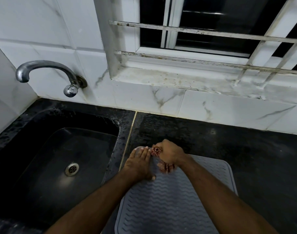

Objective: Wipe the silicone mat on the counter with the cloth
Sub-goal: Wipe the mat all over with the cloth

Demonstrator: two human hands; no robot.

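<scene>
So the right hand (169,156) grips the bunched cloth (157,151) on the mat (169,196); left hand (139,164) presses flat, fingers straight.

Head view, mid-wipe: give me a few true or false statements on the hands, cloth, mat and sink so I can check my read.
1. The right hand grips the bunched cloth. True.
2. The left hand is lifted clear of the mat. False: its straight fingers press on the grey silicone mat at its far left corner.
3. The mat lies inside the sink. False: it lies on the black counter, right of the sink.
4. The tap is mounted on the tiled wall above the sink. True.
5. Water runs from the tap. False: no stream shows.
</scene>
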